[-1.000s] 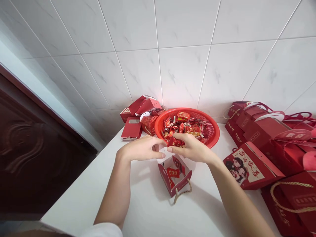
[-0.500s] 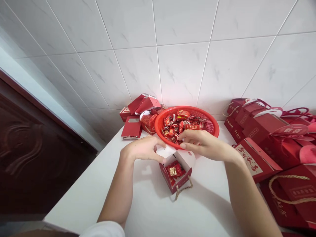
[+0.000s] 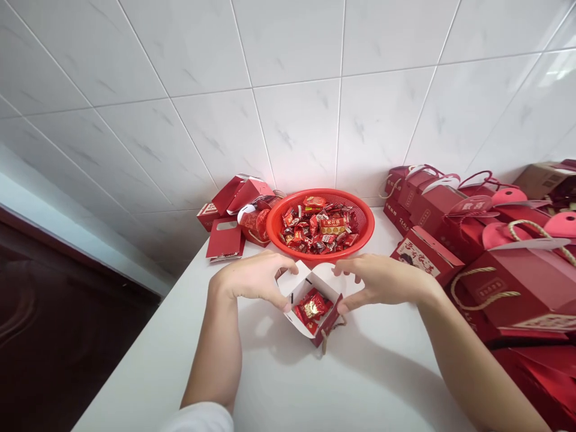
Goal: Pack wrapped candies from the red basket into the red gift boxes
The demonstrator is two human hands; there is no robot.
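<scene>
A small red box [image 3: 331,321] with white inner walls stands on the white table with its top flaps up. Red and gold wrapped candies [image 3: 314,306] lie inside it, and a twine handle hangs at its near right side. My left hand [image 3: 258,277] curves round the box's left side, thumb and fingers on its flaps. On the right side, my right hand [image 3: 375,281] has its thumb at the box's edge and its fingers at the back flap. Just behind the box sits a red plastic basket [image 3: 369,231] of wrapped candies.
Red boxes [image 3: 225,239] are piled left of the basket. Many red gift boxes with rope handles [image 3: 517,288] fill the right side. A tiled wall [image 3: 297,126] rises behind the white table [image 3: 270,384]; a dark carved door [image 3: 54,312] is at the left.
My right hand has moved from the basket's front edge to the box's right side. A white flap on the box's near left side now stands out. The view has shifted right.
</scene>
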